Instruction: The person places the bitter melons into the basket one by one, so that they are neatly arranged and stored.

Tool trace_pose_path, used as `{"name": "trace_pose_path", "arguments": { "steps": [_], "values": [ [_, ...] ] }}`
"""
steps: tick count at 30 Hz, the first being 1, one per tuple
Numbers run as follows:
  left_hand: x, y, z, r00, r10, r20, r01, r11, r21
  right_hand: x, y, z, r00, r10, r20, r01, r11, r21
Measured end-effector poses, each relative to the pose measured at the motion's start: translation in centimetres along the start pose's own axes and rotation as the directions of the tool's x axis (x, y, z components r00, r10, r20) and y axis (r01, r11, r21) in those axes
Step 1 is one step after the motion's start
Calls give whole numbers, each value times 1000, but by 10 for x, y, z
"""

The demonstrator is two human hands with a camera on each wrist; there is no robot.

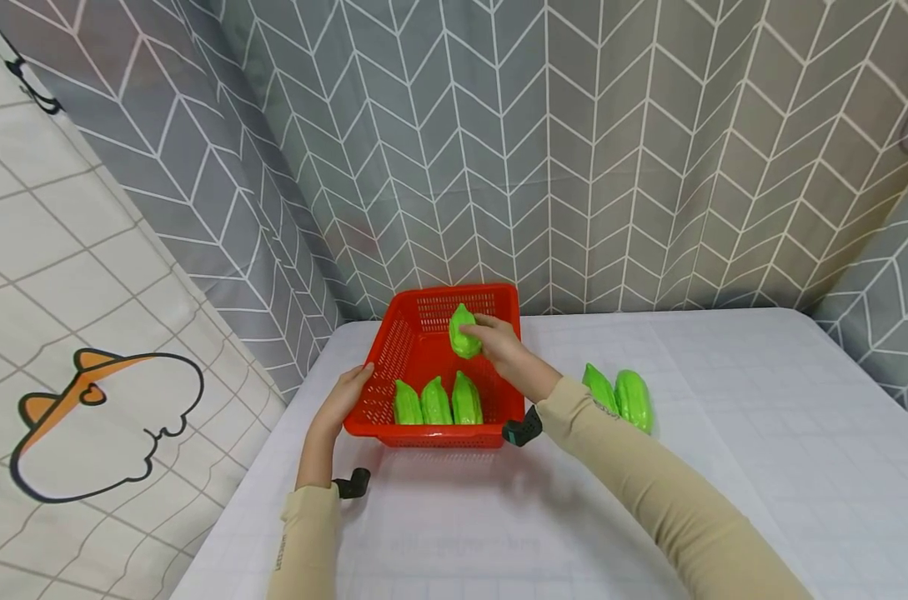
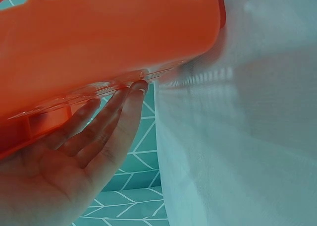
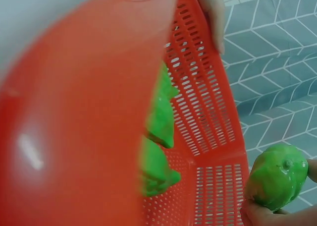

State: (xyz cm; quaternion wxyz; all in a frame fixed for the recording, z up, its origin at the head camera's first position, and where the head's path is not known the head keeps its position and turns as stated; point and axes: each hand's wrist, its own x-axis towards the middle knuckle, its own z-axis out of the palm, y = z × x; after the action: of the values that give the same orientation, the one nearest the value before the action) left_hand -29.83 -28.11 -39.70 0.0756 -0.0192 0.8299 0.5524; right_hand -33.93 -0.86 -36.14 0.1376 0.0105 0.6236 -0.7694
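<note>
My right hand point(image 1: 499, 346) holds a glossy green ribbed fruit point(image 1: 464, 332) with a pointed tip above the back of a red plastic basket point(image 1: 438, 432). In the right wrist view, thumb and fingers pinch this lobed fruit from its sides. Three more green fruits point(image 1: 436, 402) lie side by side along the basket's near wall, tips pointing away. At the basket's left rim, my left hand point(image 1: 343, 398) grips the edge. The left wrist view shows its fingers point(image 2: 119, 122) against the basket's outside, under the rim, with the thumb hidden.
Two more green fruits point(image 1: 624, 398) lie on the white-covered table point(image 1: 724, 433) right of the basket, partly behind the right sleeve point(image 1: 634, 475). A grey patterned curtain point(image 1: 574, 167) hangs close behind the basket. Dark wrist cameras point(image 1: 523, 427) stick out from both wrists.
</note>
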Motion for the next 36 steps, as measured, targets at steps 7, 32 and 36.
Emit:
{"name": "trace_pose_path", "arguments": {
  "steps": [7,32,36],
  "values": [
    [13,-18,-1,999,25,-21,-24,999,34,3,-8,5,1000,-16,3,16,1000,-3],
    [12,-19,0,999,29,-32,-27,999,41,39,-3,26,1000,10,-16,-10,999,50],
    [13,-19,0,999,27,-41,-25,998,55,95,27,19,1000,-10,-16,11,998,66]
  ]
}}
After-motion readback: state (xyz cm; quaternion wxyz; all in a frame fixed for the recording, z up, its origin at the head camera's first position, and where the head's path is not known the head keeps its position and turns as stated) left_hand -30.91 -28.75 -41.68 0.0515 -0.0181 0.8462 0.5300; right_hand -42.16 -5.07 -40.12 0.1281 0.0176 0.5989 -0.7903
